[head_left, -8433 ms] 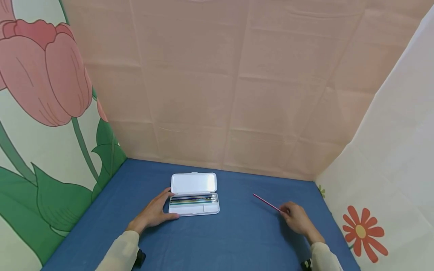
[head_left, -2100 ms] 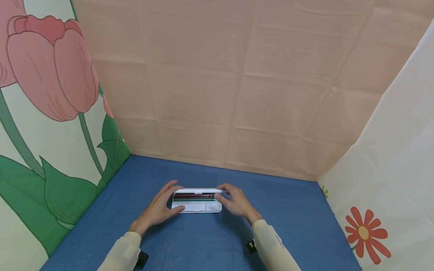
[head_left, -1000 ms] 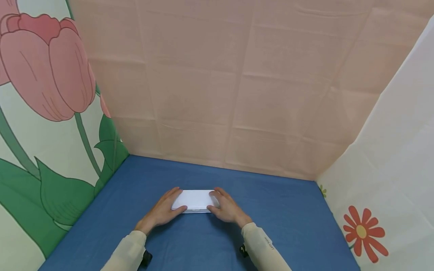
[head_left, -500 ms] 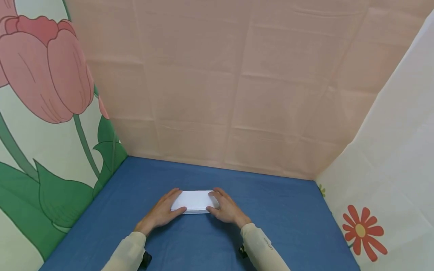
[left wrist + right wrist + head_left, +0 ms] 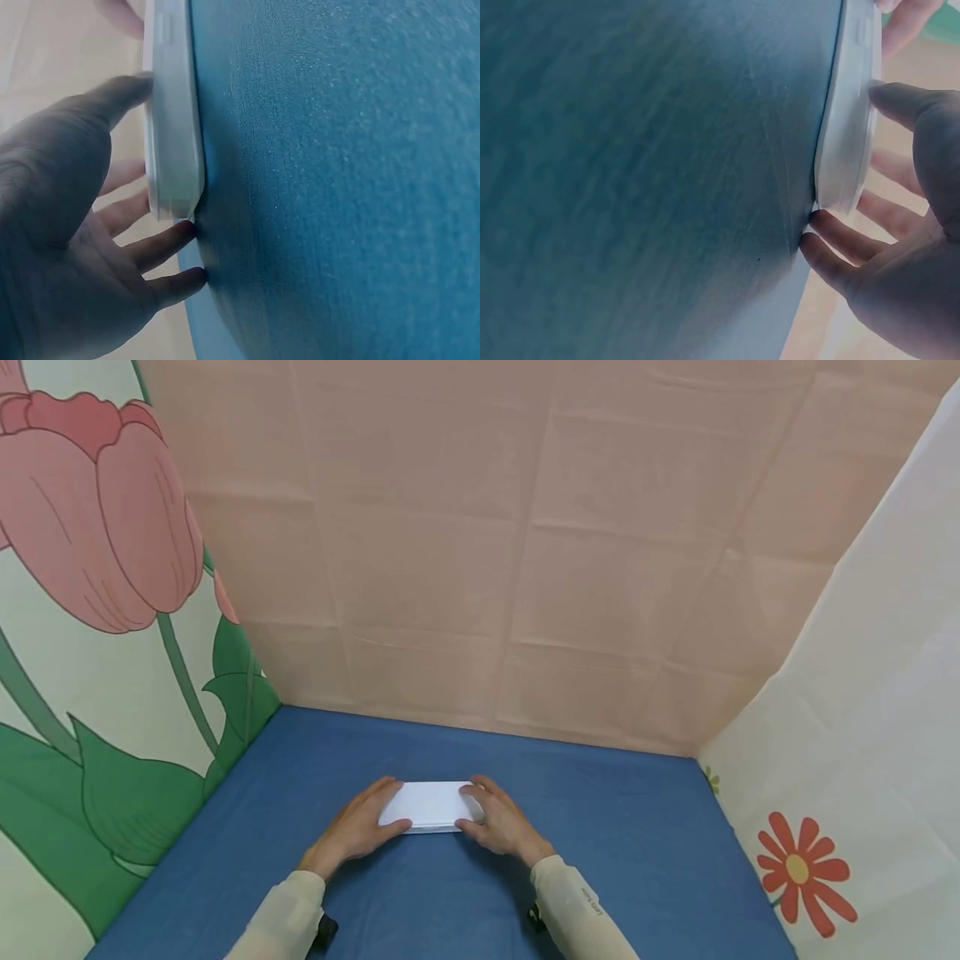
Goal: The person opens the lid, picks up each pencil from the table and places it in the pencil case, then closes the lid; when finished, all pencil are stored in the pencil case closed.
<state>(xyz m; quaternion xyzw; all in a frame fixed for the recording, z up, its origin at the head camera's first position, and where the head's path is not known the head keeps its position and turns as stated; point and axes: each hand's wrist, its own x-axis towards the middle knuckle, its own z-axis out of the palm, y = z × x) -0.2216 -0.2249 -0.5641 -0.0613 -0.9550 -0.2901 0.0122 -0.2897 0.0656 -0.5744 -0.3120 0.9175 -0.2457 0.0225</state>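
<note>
A white pencil case (image 5: 429,805) lies flat on the blue cloth with its lid down, so the pencils inside are hidden. My left hand (image 5: 362,823) grips its left end, thumb at the front edge of the lid and fingers round the far side. At the other end my right hand (image 5: 501,820) holds it the same way, mirrored. In the left wrist view the thumb touches the lid edge of the case (image 5: 174,112), and the lower fingertips meet the cloth. The right wrist view shows the right thumb against the edge of the case (image 5: 846,135).
Blue cloth (image 5: 427,910) covers the table. A tan sheet (image 5: 480,568) rises behind it. A panel with a printed tulip (image 5: 97,518) stands on the left, and a white one with a red flower (image 5: 806,874) on the right.
The right hand earlier held a pink pencil away from the open case. A reddish pencil then showed inside, and both hands lowered the lid. Over the last second the hands stay almost still.
</note>
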